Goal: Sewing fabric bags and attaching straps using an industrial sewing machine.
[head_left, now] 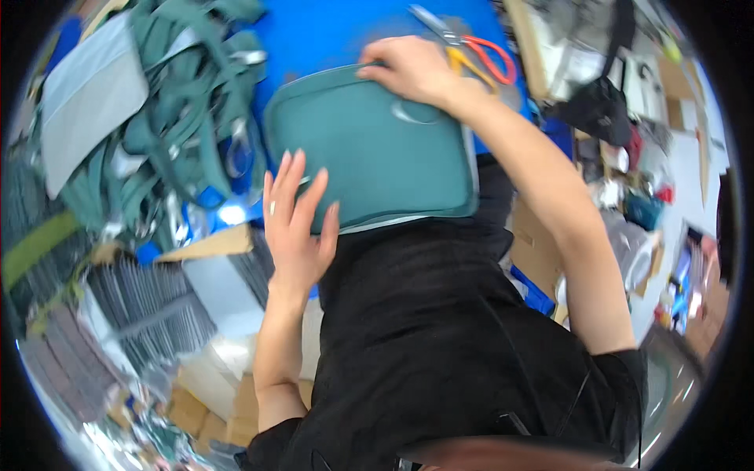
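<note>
A flat teal-green bag piece [369, 149] with rounded corners and a raised border lies on the blue table at its near edge, against my body. It may be a pouch or a bag panel; I cannot tell which. My right hand [408, 69] pinches its far edge between thumb and fingers, right of the middle. Near the right hand a pale curved mark or strip shows on the teal surface. My left hand [297, 216] rests on its lower left corner, fingers spread and pointing away from me, a ring on one finger.
Beyond my right hand lie red-handled scissors [495, 59] and a yellow-handled tool [463, 61] on the blue table [314, 35]. A heap of green straps [188, 102] with a grey panel [94, 102] fills the left. Stacks of dark sheets [149, 306] stand at the lower left.
</note>
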The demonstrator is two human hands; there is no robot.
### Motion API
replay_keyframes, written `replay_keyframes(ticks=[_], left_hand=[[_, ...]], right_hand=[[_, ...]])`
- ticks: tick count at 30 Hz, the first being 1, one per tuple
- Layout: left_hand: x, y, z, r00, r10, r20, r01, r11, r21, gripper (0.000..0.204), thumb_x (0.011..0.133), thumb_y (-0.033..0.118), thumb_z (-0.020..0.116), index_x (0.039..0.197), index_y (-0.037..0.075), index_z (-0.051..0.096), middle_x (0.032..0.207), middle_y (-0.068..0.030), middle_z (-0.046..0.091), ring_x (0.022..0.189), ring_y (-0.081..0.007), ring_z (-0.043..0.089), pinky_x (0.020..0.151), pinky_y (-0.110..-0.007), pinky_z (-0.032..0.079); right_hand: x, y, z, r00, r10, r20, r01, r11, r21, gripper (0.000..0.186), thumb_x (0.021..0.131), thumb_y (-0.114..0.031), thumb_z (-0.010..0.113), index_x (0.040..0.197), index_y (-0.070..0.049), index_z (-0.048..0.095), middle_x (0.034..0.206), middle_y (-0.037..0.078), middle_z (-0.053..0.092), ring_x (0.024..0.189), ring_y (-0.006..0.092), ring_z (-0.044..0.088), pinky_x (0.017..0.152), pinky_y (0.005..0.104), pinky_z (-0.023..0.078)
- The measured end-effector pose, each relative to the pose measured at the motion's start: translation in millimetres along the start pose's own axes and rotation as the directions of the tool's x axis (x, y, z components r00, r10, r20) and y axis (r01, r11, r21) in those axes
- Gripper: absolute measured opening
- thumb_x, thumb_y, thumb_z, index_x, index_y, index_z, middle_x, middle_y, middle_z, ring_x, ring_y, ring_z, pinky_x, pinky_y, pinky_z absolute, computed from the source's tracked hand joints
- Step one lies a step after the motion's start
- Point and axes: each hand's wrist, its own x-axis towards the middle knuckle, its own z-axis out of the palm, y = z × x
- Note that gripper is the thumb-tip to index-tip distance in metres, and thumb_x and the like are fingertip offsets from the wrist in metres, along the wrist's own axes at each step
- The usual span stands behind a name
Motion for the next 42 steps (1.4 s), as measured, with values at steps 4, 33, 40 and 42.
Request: replay_keyframes(ticks=[4, 33, 40, 42], left_hand=[[-123.2, -58.6, -20.6, 0.899, -0.272, -0.342, 0.322, 0.942, 0.097, 0.027, 0.085, 0.001, 0.073, 0.111, 0.006, 0.075, 0.122, -0.0178, 0.069, 0.12, -0.0375, 0.065, 0.105, -0.049, 0.048], [-238.7, -305.6, -60.2, 0.796, -0.592, 0.123, 0.568, 0.802, 0.187, 0.032, 0.089, 0.015, 0.078, 0.117, 0.004, 0.068, 0.112, -0.0184, 0.072, 0.103, -0.038, 0.067, 0.09, -0.045, 0.052], [-216.6, -260.7, -98.1, 0.825, -0.489, 0.283, 0.465, 0.872, 0.153, 0.017, 0.09, 0.008, 0.074, 0.102, 0.002, 0.063, 0.099, -0.0162, 0.071, 0.097, -0.0338, 0.067, 0.09, -0.043, 0.052], [-207.6, -204.8, -140.5, 0.8, -0.54, 0.261, 0.479, 0.838, 0.262, 0.011, 0.092, 0.004, 0.069, 0.097, 0.001, 0.059, 0.093, -0.0147, 0.069, 0.095, -0.0344, 0.068, 0.093, -0.042, 0.051]], right_hand=[[-6.5, 15.9, -7.5, 0.999, -0.02, -0.046, 0.019, 1.0, -0.015, 0.027, 0.097, -0.039, 0.068, 0.104, -0.014, 0.076, 0.1, 0.011, 0.075, 0.095, 0.0337, 0.072, 0.08, 0.046, 0.057], [-8.8, 3.7, -0.7, 0.996, -0.04, -0.079, 0.045, 0.997, 0.055, 0.036, 0.099, -0.046, 0.064, 0.109, -0.012, 0.071, 0.093, 0.009, 0.072, 0.078, 0.0293, 0.066, 0.071, 0.0406, 0.052], [-19.6, -3.9, -10.2, 0.953, -0.067, -0.297, 0.147, 0.956, 0.255, 0.023, 0.1, -0.021, 0.07, 0.116, -0.005, 0.071, 0.106, 0.007, 0.072, 0.092, 0.0175, 0.067, 0.084, 0.0304, 0.051], [-28.5, -22.6, -26.3, 0.91, -0.122, -0.397, 0.219, 0.954, 0.207, 0.022, 0.099, -0.016, 0.07, 0.118, -0.005, 0.071, 0.109, 0.006, 0.072, 0.096, 0.0166, 0.067, 0.088, 0.0299, 0.051]])
